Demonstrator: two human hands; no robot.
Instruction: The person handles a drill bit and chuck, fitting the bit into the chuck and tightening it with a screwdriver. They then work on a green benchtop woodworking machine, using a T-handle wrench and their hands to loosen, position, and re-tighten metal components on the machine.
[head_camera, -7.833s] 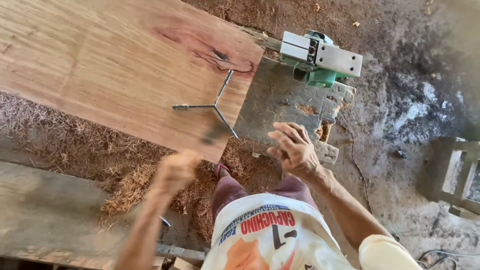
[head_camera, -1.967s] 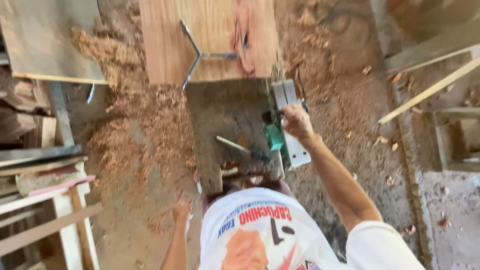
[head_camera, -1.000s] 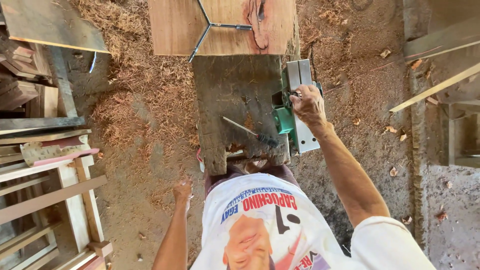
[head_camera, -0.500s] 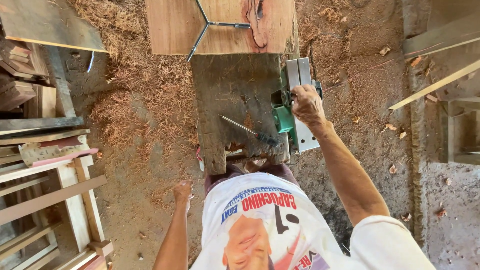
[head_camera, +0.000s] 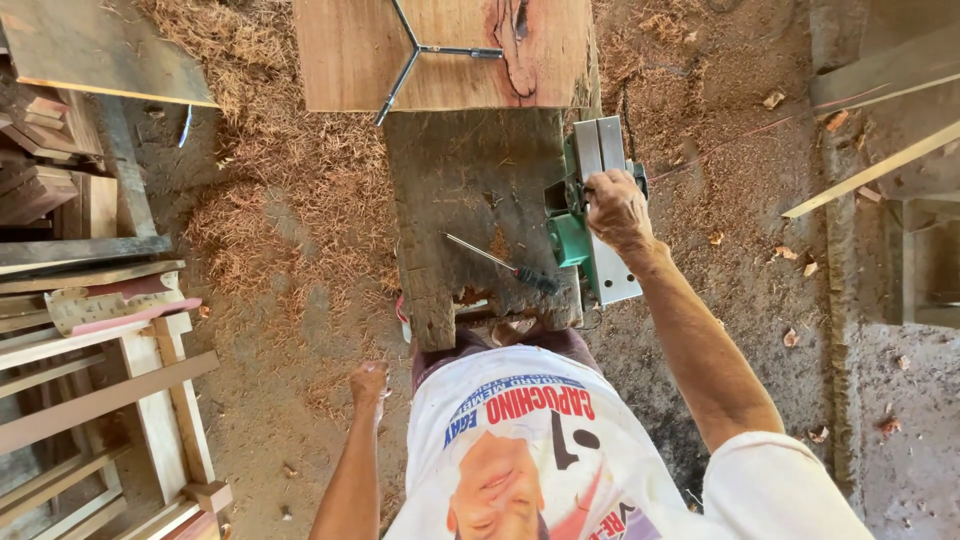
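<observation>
Planer (head_camera: 598, 215) handle under right hand (head_camera: 617, 207)

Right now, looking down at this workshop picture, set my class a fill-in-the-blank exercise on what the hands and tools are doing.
1. The right hand grips the top of the green and grey ____ at the bench's edge.
2. The left hand hangs beside the body, holding ____.
3. The screwdriver lies on the dark, worn ____.
4. The floor left of the bench is strewn with wood ____.

Missing words: power planer; nothing; workbench; shavings
</observation>
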